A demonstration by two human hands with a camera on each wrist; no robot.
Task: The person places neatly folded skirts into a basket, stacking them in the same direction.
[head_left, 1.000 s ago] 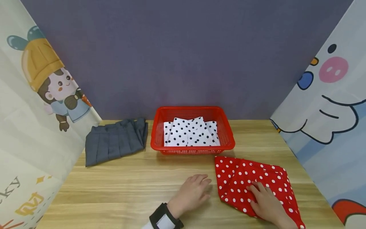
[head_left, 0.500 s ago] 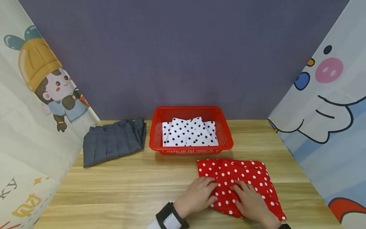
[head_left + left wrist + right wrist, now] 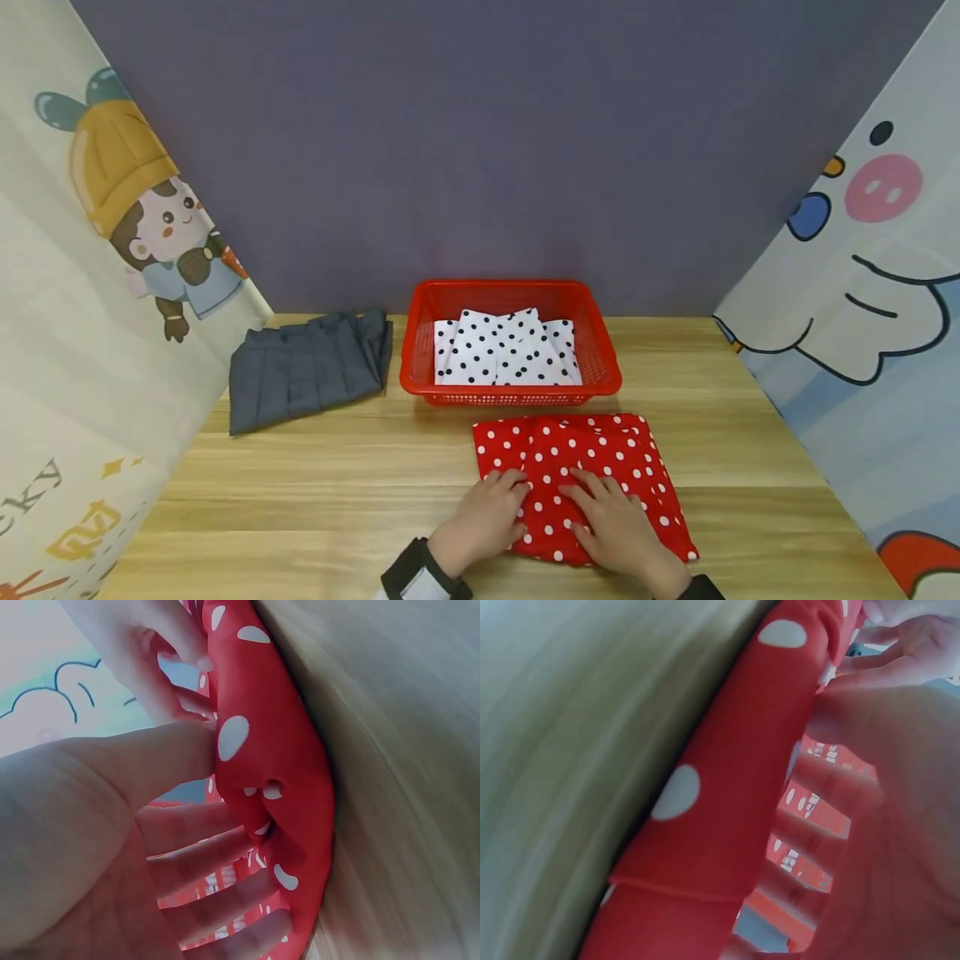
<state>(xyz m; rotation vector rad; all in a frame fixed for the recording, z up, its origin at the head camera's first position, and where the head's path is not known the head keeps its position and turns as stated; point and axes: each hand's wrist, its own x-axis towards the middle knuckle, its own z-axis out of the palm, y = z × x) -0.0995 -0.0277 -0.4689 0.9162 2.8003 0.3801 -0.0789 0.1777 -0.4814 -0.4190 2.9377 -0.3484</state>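
Observation:
A folded red cloth with white polka dots [image 3: 622,467] lies flat on the table in front of the basket. My left hand [image 3: 483,517] rests on its left part, fingers spread and extended, as the left wrist view shows against the folded edge of the cloth [image 3: 277,750]. On the middle of the cloth lies my right hand [image 3: 618,529], its fingers spread on the fabric. In the right wrist view the right hand [image 3: 885,825] touches the thick folded layer from above. Neither hand pinches the fabric.
Behind the cloth stands a red plastic basket [image 3: 510,397] holding a white cloth with black dots [image 3: 498,350]. A dark grey pleated, folded cloth [image 3: 307,371] lies at the left on the wooden table [image 3: 322,500]. A grey panel closes off the back; printed curtains flank both sides.
The red dotted cloth has slid leftward to lie before the basket, with the right hand on it. The left hand, beside the cloth earlier, now rests on its left part.

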